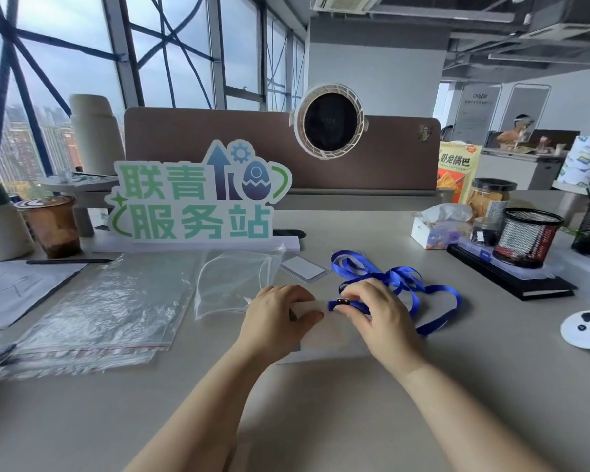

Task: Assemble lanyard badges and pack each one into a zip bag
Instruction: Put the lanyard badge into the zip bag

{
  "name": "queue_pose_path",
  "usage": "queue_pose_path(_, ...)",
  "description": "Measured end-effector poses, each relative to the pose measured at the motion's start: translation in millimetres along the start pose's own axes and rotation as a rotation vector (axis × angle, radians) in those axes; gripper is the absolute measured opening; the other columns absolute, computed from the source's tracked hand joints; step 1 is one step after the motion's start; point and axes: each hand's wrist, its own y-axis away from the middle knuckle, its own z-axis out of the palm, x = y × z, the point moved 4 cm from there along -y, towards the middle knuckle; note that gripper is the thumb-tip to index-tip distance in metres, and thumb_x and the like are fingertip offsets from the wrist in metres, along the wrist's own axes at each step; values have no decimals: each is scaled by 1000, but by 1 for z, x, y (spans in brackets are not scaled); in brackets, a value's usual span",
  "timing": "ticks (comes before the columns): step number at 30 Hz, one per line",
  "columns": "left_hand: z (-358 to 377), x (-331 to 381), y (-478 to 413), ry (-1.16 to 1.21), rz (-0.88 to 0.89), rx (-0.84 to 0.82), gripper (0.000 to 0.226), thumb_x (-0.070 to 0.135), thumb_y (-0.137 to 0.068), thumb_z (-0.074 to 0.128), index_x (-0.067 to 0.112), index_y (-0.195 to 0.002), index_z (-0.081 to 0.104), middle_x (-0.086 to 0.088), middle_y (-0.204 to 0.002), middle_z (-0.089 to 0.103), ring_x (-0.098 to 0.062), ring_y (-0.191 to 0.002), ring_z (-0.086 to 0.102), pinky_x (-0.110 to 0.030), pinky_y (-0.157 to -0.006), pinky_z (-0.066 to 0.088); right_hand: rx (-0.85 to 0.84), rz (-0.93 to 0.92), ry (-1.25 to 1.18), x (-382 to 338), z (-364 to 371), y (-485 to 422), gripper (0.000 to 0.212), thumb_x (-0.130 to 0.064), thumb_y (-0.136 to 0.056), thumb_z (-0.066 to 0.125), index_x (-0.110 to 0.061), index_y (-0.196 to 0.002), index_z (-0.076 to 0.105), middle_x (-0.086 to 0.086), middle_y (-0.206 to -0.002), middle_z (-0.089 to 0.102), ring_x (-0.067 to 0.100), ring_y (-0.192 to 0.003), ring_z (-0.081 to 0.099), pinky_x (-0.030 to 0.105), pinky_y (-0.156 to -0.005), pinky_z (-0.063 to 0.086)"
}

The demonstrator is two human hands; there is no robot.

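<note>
Holds clear badge sleeve (331, 338) on surface (82, 420) with left grip (280, 311); pinches clip (343, 303) of blue lanyard (401, 279) with right grip (378, 311) at sleeve top edge.

lanyard (399, 284) is shiny blue ribbon cloth, zip bags (99, 311) are crinkly glossy clear plastic, desk (321, 420) is smooth matt grey, pen cup (528, 236) is black wire mesh

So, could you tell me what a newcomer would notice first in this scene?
The big green-and-blue cutout sign standing at the back of the desk, with the round white fan on the divider behind it. Nearer, the blue lanyard lies tangled by the right hand, which pinches its clip.
</note>
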Motion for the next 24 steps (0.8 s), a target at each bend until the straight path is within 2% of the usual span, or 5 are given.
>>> queue_pose_path(8,-9,-6,-3,147,-26,-162,10,29,-82,71,24,-90,72,24,-76,57,-5,-80,54,-18,-73,45,61,186,-202,12,-14,-2,6,-8,-80,71,-11,-84,68,-14,-81,67,2,-79,61,19,-73,47)
queue_pose_path(10,-10,-5,-2,244,-37,-257,12,23,-84,70,18,-95,73,16,-84,65,5,-75,58,-7,-72,44,47,319,-319,16,-14,0,9,-6,-82,69,-15,-84,69,-14,-82,68,-1,-78,61,9,-68,44)
queue_pose_path(14,-11,-9,2,635,-203,-304,14,20,-85,69,9,-94,70,0,-85,70,-7,-75,64,-20,-73,52,16,438,-401,21,-12,2,11,-10,-84,67,-21,-84,69,-19,-86,68,-2,-79,62,8,-65,43)
queue_pose_path(18,-16,-15,-1,869,-344,-69,15,22,-83,69,8,-87,68,-4,-78,64,-16,-73,58,-31,-70,49,-108,477,-405,15,-4,6,18,-13,-85,67,-31,-82,69,-15,-80,70,-1,-78,62,7,-66,44)
queue_pose_path(24,-20,-36,-5,643,-439,296,10,20,-84,70,15,-92,68,4,-87,68,-12,-80,62,-24,-66,51,-302,460,-314,7,4,8,13,-21,-83,70,-32,-78,70,-5,-71,69,14,-76,61,22,-71,48)
